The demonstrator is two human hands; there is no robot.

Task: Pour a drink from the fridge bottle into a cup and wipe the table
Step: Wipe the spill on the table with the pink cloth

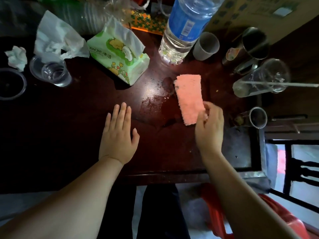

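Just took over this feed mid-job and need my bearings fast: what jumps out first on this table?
The pink cloth lies mid-table, its near end pinched by the right hand, beside a shiny wet patch on the dark wood. The left hand rests flat and open to the left of the spill. Behind stands the big blue-labelled water bottle, with a green tissue pack to its left.

Dark wooden table, wet patch, pink cloth, water bottle, tissue pack

Bare forearms, no sleeves, short plain nails — dark trousers below.
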